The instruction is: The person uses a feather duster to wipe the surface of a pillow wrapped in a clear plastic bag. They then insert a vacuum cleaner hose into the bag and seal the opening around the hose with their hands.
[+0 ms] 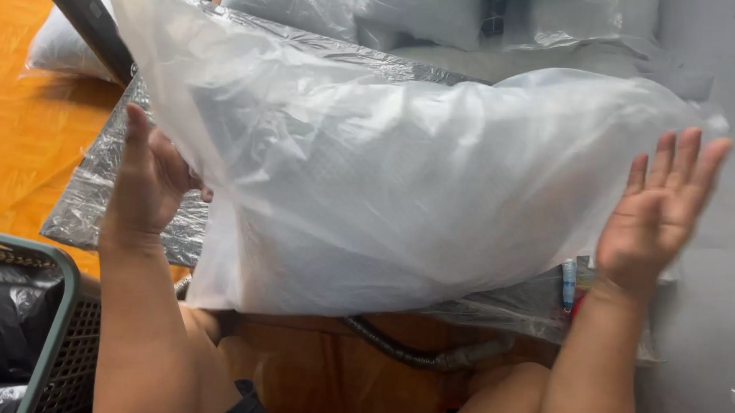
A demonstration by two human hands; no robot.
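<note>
A white pillow inside a clear plastic bag (385, 182) fills the middle of the view, lifted above a table and tilted, with the loose bag mouth rising to the upper left. My left hand (146, 186) grips the bag's left side, thumb up and fingers tucked behind the plastic. At the pillow's right end my right hand (660, 213) is spread flat, palm toward the pillow, holding nothing; whether it touches the bag is unclear.
The table (91, 209) is covered with a crinkled plastic sheet. Several more bagged pillows (353, 5) are stacked at the back. A green-rimmed basket (51, 324) with a black bag sits lower left. A grey hose (410, 351) lies under the table on the orange floor (19, 130).
</note>
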